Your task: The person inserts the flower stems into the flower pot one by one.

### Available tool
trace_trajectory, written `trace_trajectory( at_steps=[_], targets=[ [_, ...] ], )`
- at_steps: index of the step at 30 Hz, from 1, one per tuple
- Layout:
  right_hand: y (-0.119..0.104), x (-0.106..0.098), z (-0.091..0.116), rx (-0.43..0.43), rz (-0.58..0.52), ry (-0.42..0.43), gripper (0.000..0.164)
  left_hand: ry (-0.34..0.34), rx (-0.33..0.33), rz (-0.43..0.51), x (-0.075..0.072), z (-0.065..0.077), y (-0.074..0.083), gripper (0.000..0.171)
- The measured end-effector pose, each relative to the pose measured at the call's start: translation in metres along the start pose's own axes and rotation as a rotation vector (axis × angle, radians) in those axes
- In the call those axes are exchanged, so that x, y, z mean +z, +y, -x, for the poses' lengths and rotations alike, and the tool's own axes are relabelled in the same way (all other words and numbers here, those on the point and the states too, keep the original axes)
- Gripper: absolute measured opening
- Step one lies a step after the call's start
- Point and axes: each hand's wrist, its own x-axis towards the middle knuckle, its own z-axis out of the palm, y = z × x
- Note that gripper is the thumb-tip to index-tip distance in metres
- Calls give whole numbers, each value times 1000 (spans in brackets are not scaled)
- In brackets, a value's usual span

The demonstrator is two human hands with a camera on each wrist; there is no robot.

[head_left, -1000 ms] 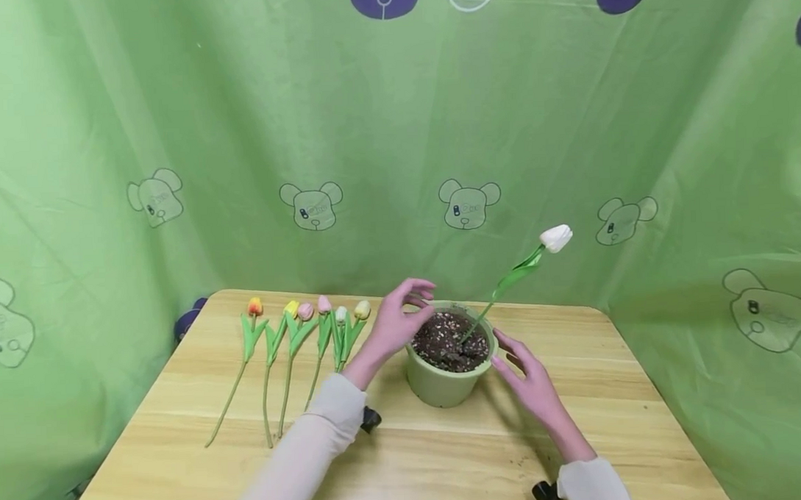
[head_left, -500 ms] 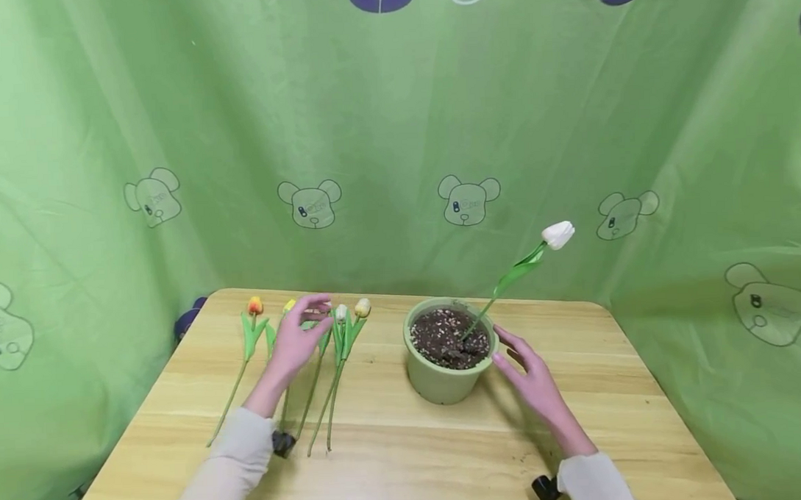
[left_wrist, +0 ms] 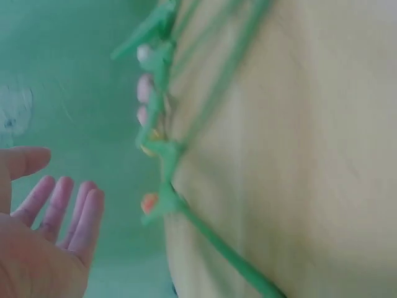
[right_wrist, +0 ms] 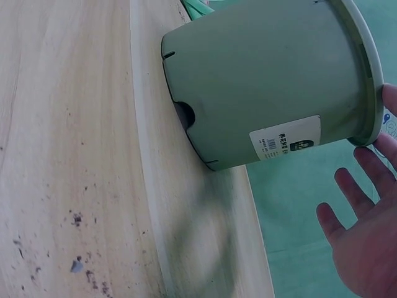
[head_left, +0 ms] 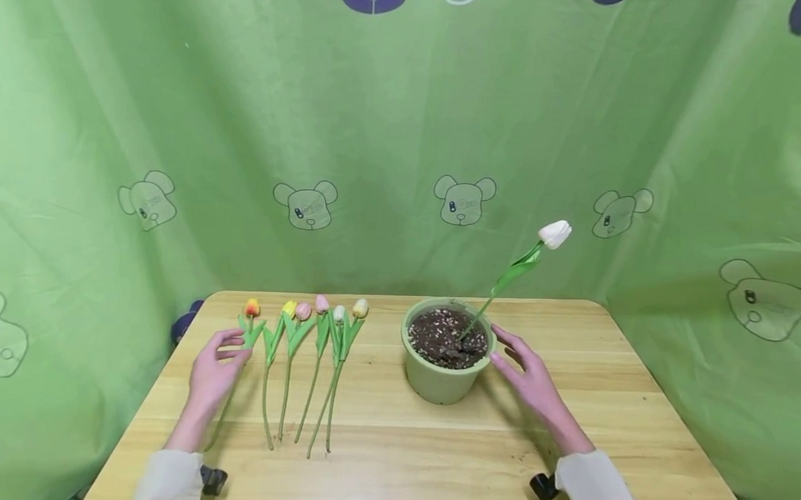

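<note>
One orange tulip (head_left: 252, 308) lies just under the left hand (head_left: 213, 372), whose fingers are loose and hold nothing, and five more tulips (head_left: 321, 304) lie on the table (head_left: 408, 463) between that hand and the right hand (head_left: 536, 381). The green pot (head_left: 441, 388) stands just left of the right hand, whose spread fingers touch its rim without wrapping round it. One white tulip (head_left: 554, 235) leans out of the pot's dark soil (head_left: 437, 337), reaching up past the right hand.
</note>
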Motion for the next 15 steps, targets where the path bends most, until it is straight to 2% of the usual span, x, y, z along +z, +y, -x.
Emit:
trace_trajectory(
  at_steps=[3, 8, 15],
  targets=[
    [0, 0, 0, 16, -7, -5, 55, -10, -58, -56, -11, 3, -9, 48],
    [0, -1, -1, 31, -11, -2, 55, -70, -125, -126, -22, 8, -22, 52],
    [-1, -1, 1, 45, -5, -8, 55, -146, -180, -121, -30, 14, -33, 58]
  ],
)
